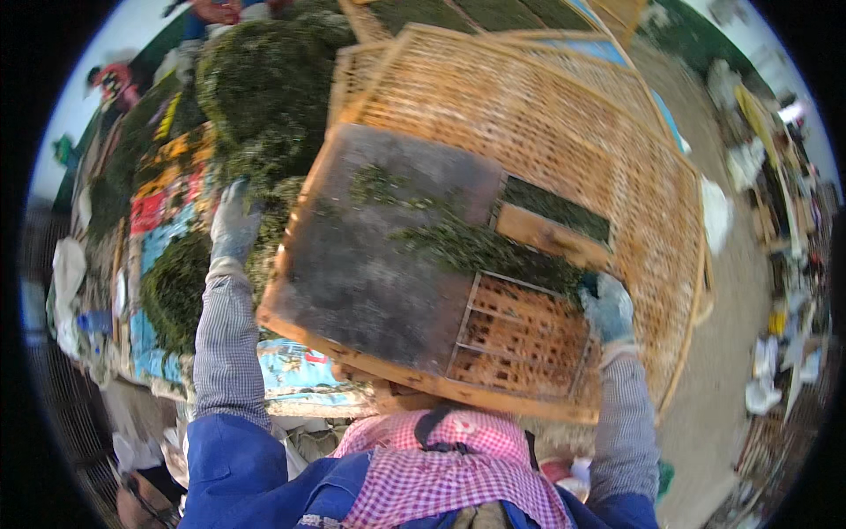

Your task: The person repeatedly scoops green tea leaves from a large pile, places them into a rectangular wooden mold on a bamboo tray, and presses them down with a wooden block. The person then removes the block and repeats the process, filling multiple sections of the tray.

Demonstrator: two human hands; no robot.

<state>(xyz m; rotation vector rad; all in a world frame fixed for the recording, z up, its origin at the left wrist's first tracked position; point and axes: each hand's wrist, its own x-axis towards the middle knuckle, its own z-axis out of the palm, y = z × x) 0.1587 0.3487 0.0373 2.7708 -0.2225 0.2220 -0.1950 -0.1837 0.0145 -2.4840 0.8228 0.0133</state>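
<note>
A wooden board (383, 264) with a dark, worn surface lies before me, tilted over woven bamboo racks. Green leafy plant matter (462, 244) is strewn across its middle. Beside that strip is a metal frame with crossbars (522, 330), and above it a rectangular opening holds a dark green layer (555, 210) next to a wooden block (548, 231). My gloved right hand (607, 307) is at the right end of the green strip; its fingertips are partly hidden. My gloved left hand (236, 221) reaches to the edge of a large green heap (264, 99), left of the board.
A large woven bamboo rack (654, 264) extends behind and right of the board. A smaller green mound (177, 291) sits on colourful printed sheeting (155, 244) at left. Another person's hands (218, 10) show at the top left. White bags (717, 215) lie at right.
</note>
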